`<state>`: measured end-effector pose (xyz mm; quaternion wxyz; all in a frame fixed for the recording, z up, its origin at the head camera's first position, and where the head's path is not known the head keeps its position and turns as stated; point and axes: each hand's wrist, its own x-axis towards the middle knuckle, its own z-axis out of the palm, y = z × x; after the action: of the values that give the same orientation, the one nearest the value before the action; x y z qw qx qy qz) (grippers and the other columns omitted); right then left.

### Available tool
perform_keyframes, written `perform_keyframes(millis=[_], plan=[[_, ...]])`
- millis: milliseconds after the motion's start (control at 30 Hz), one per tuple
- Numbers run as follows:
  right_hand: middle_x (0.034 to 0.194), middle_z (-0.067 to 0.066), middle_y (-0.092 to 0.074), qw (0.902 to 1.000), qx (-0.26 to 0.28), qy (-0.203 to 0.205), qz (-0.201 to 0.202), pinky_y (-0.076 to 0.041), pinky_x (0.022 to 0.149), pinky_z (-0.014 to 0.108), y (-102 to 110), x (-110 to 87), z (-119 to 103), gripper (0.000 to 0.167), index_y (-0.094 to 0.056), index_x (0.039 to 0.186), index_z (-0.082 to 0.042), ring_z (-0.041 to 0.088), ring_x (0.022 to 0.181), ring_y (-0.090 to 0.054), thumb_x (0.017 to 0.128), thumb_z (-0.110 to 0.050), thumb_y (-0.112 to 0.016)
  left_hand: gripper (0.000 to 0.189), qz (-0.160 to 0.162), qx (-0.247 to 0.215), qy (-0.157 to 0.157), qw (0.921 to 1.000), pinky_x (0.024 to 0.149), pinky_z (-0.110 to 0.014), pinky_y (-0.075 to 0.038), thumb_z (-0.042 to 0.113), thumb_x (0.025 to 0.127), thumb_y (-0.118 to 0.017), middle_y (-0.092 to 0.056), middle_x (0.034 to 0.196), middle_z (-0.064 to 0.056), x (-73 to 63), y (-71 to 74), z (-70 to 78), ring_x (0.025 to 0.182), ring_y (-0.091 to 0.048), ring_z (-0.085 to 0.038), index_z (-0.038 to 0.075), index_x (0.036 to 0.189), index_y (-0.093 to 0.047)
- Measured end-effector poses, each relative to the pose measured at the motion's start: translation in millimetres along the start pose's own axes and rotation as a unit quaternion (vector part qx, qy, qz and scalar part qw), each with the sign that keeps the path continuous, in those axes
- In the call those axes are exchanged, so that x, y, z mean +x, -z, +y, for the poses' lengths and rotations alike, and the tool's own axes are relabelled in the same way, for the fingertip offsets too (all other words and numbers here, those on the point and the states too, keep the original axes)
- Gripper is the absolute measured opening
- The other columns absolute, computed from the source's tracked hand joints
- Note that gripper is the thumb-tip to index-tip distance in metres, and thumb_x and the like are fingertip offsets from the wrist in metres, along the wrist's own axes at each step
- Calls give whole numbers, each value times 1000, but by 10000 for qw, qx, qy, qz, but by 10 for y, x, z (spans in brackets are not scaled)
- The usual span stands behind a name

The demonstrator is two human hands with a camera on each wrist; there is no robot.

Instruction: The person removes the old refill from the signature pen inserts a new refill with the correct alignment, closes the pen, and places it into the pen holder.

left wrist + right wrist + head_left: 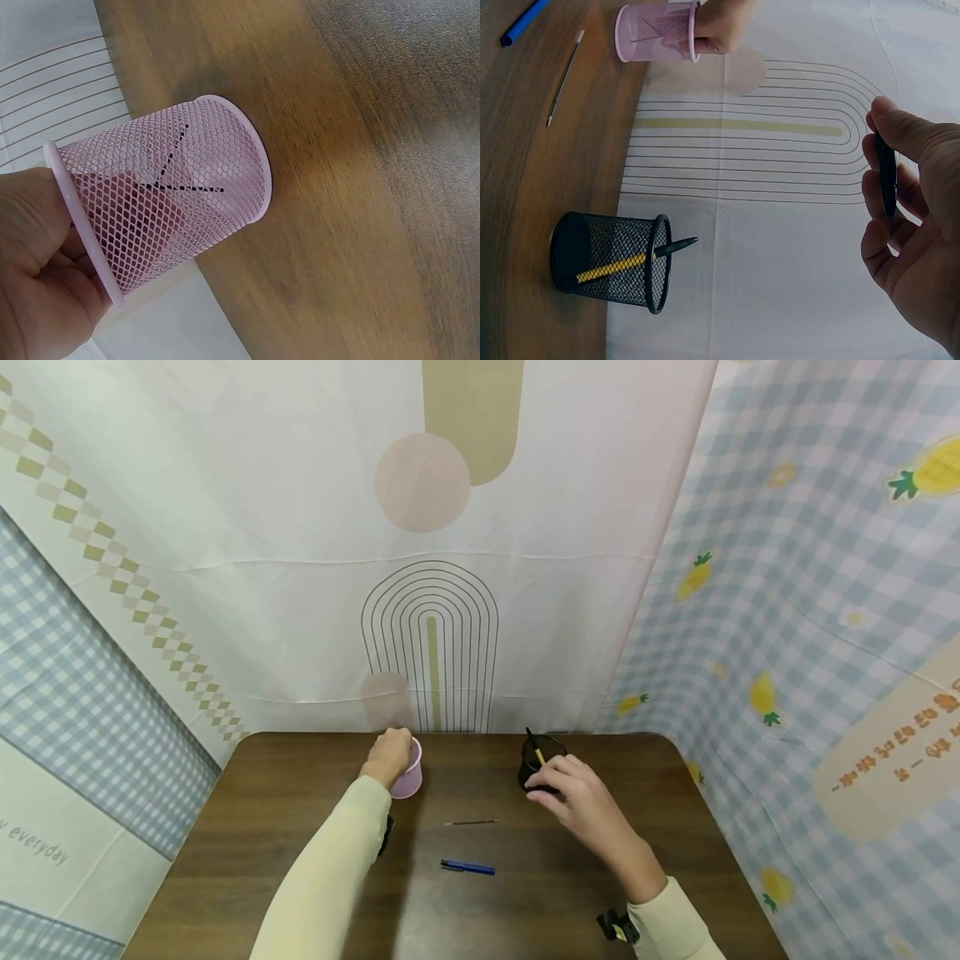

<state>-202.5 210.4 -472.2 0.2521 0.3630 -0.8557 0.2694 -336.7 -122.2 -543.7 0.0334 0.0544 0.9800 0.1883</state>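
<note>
A pink mesh pen cup (165, 195) stands on the table, and my left hand (390, 756) reaches into its mouth. Through the mesh in the left wrist view its fingers show dimly, near thin dark sticks; whether they pinch anything is hidden. My right hand (934, 240) holds a short black pen part (887, 176), tapered at one end, between thumb and fingers. In the head view that hand is close to the black mesh pen cup (577, 240). A black-and-yellow pen (615, 266) leans inside the black cup, its black end above the rim.
Between the cups lies a thin pen refill (471, 822) on the brown wooden table (300, 802). Closer to the person is a blue pen (472, 867). Patterned cloth (562, 635) hangs along the table's back edge, and checked cloth (750, 568) on the right.
</note>
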Motion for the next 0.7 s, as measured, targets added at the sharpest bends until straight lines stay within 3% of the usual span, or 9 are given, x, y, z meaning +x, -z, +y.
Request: perform_keyframes(millis=[700], plan=[[96, -5, -69, 9998, -85, 162, 123, -47, 70, 27, 6, 28, -20, 22, -77, 95, -14, 10, 82, -55, 77, -7, -88, 18, 136, -79, 80, 9998, 69, -46, -59, -5, 87, -62, -73, 92, -21, -56, 3, 2, 83, -71, -37, 6, 73, -61]])
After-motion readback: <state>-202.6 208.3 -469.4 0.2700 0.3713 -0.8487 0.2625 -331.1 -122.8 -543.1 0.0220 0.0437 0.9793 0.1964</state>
